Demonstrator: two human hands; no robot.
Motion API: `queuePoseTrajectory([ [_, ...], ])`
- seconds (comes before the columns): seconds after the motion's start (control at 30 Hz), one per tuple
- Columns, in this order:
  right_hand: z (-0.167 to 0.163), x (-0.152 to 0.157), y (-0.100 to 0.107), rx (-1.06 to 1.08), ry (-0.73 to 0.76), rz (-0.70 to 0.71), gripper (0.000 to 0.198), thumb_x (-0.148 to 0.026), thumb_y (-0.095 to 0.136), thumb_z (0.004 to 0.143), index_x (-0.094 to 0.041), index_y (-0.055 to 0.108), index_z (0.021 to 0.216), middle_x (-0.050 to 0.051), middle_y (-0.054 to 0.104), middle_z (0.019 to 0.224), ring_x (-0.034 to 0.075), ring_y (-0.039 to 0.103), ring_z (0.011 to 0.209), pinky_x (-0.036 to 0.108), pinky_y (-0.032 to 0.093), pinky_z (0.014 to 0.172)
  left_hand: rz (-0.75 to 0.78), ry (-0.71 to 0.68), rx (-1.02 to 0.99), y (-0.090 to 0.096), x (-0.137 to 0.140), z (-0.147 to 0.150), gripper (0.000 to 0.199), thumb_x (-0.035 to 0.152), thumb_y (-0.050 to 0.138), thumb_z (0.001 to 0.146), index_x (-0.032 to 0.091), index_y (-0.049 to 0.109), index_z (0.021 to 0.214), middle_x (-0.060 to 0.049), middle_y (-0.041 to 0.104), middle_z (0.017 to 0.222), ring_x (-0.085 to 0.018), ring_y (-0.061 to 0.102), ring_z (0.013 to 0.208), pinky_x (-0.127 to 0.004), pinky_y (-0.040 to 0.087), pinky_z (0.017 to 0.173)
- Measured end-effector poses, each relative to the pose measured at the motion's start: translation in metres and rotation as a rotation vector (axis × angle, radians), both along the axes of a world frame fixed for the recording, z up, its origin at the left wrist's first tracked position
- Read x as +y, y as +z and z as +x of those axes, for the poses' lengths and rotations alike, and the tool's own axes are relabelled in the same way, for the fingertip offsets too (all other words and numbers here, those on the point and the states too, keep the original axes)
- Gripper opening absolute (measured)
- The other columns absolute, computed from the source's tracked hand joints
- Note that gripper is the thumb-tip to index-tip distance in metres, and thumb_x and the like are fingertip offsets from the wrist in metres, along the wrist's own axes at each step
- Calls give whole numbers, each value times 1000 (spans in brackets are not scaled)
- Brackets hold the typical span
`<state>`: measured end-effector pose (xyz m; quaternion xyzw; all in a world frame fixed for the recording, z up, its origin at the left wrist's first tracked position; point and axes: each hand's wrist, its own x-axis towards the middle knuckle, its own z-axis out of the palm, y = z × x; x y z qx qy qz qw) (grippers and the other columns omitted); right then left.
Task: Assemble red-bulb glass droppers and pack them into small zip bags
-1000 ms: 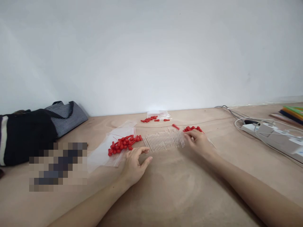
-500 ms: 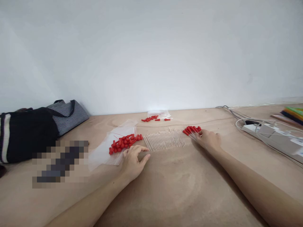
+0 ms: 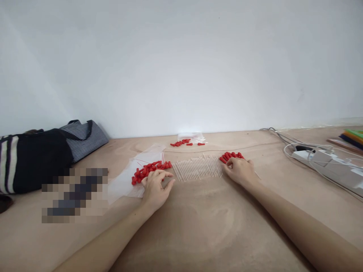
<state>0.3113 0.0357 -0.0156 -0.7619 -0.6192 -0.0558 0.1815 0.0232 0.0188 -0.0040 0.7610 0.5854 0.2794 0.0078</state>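
My left hand is over the near right side of a pile of red rubber dropper bulbs, fingers bent and apart, thumb stretched out, nothing held. The bulbs rest on a clear plastic bag. To the right lies a row of thin clear tubes, side by side on the table. My right hand is low at the row's right end, its fingers bent and apart. Just beyond its fingers are several droppers with red bulbs; their tubes are mostly hidden by the hand.
Farther back lie more red bulbs and a small clear bag with thin tubes. A black bag and a striped bag stand at left, near a blurred-out object. A white power strip with cables is at right.
My right hand has moved left, off the red-bulbed droppers toward the right end of the tube row. My left hand has shifted slightly left, closer over the bulb pile.
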Motion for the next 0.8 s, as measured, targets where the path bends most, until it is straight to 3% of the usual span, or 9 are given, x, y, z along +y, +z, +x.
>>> queuePoseTrajectory([
  [0.2,-10,12,-3,35,-11,-137,29,-37,41,75,-20,64,66,6,62,68,21,54,77,37,28,77,45,116,194,16,33,-20,18,32,54,73,25,64,86,-6,57,96,-28,45,94,-41,29,75],
  [0.43,-13,28,5,-43,-18,-222,12,-21,49,65,-19,57,56,3,59,66,19,53,77,36,26,82,67,-20,358,18,68,-18,20,42,57,69,24,66,75,-7,58,92,-28,45,92,-44,28,75],
  [0.57,-17,30,7,-76,-3,-218,14,-19,48,67,-17,57,57,6,60,68,21,54,76,38,27,78,163,-80,403,18,71,-12,16,34,62,68,20,64,63,-8,58,93,-28,46,92,-45,27,78],
  [0.7,-20,20,14,-109,34,-181,21,-21,42,75,-16,59,64,10,61,72,23,54,78,38,29,74,224,-63,362,21,64,-11,14,26,53,77,19,64,70,-8,59,95,-26,46,95,-45,26,83],
  [0.8,-23,3,18,-123,223,-91,22,-23,40,78,-15,59,72,9,61,77,22,52,79,33,31,72,281,-106,198,20,45,-10,15,27,50,80,20,63,79,-7,59,91,-24,48,92,-44,30,82],
])
